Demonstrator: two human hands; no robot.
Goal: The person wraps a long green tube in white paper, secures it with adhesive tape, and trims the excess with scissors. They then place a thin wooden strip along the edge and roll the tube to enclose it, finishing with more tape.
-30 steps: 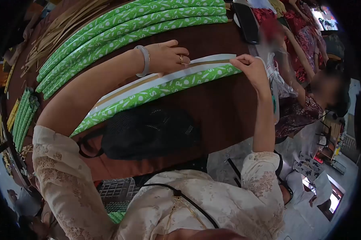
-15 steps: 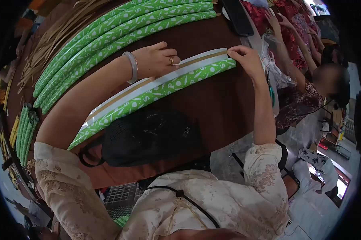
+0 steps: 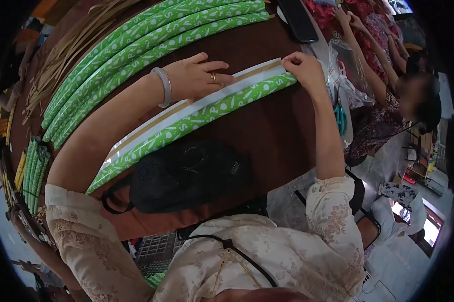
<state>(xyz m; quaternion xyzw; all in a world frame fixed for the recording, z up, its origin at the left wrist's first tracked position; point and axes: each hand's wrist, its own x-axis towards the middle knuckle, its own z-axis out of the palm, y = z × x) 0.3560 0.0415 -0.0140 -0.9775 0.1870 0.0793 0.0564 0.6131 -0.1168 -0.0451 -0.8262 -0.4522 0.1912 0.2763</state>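
Note:
A long sheet of green patterned wrapping paper (image 3: 207,111) lies across the table in front of me, its white underside (image 3: 237,86) folded up along the far side. Down that white band runs a thin flat tan strip (image 3: 259,71). My left hand (image 3: 199,78), with a bangle and ring, rests on the band with fingers spread and fingertips on the strip. At the right end, thumb and forefinger of my right hand (image 3: 306,71) pinch the paper's end beside the strip; the exact grip is partly hidden by the fingers.
Several green patterned rolls (image 3: 156,53) lie beyond, beside loose tan strips (image 3: 68,55). A black bag (image 3: 186,176) sits nearest me, a phone (image 3: 298,22) at the far right. Teal-handled scissors (image 3: 341,121) and clear plastic (image 3: 345,80) lie right, near another person (image 3: 373,128).
My left hand has slid slightly right along the strip, its fingers stretching out flatter. My right hand stays pinched at the paper's right end. The view has shifted slightly.

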